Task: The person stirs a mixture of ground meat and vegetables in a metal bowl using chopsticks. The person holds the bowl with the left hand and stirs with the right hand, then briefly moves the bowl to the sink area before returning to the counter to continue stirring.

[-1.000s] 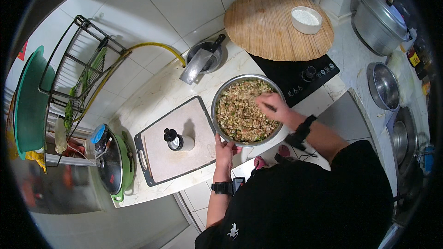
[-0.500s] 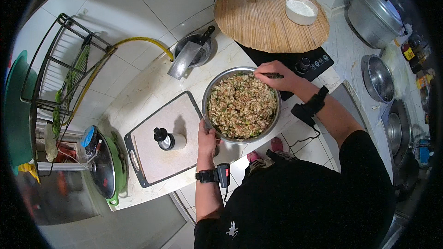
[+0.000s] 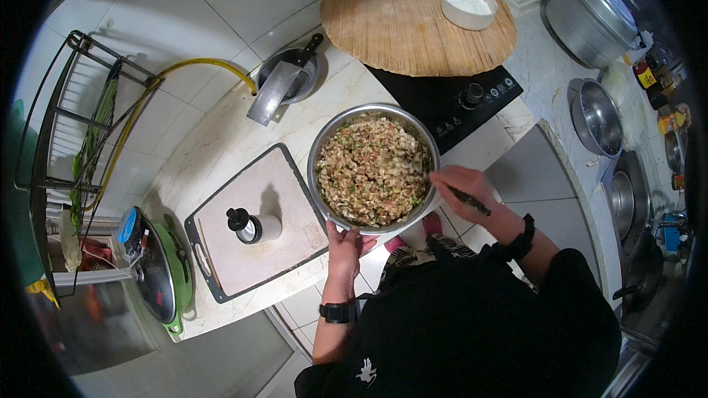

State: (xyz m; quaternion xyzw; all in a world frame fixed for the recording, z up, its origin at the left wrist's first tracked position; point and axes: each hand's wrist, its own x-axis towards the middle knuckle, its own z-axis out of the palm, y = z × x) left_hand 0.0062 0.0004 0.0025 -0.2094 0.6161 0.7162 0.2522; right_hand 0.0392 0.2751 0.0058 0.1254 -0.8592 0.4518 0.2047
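A steel bowl (image 3: 318, 205) full of chopped filling (image 3: 369, 169), pale and brown bits flecked with green, sits at the counter's near edge. My left hand (image 3: 346, 245) holds its near rim, thumb and fingers at the metal. At the bowl's right side, my right hand (image 3: 464, 190) is closed round a dark-handled utensil (image 3: 472, 203). Its handle end sticks out behind the hand, while the other end is in the filling, smeared by motion, so its kind is unclear.
Left of the bowl, a cutting board (image 3: 258, 265) carries a black-topped bottle (image 3: 254, 226). A cleaver (image 3: 274, 92) rests across a small pan (image 3: 304, 81). Behind lie an induction cooker (image 3: 450, 121), a round wooden board (image 3: 398, 22) and a dish of white powder (image 3: 470, 7). A green lidded pan (image 3: 181, 269) stands far left.
My right hand has moved from the bowl's far right rim toward me, drawing the utensil through the filling. My left hand has shifted along the near rim. The whole view has shifted slightly.
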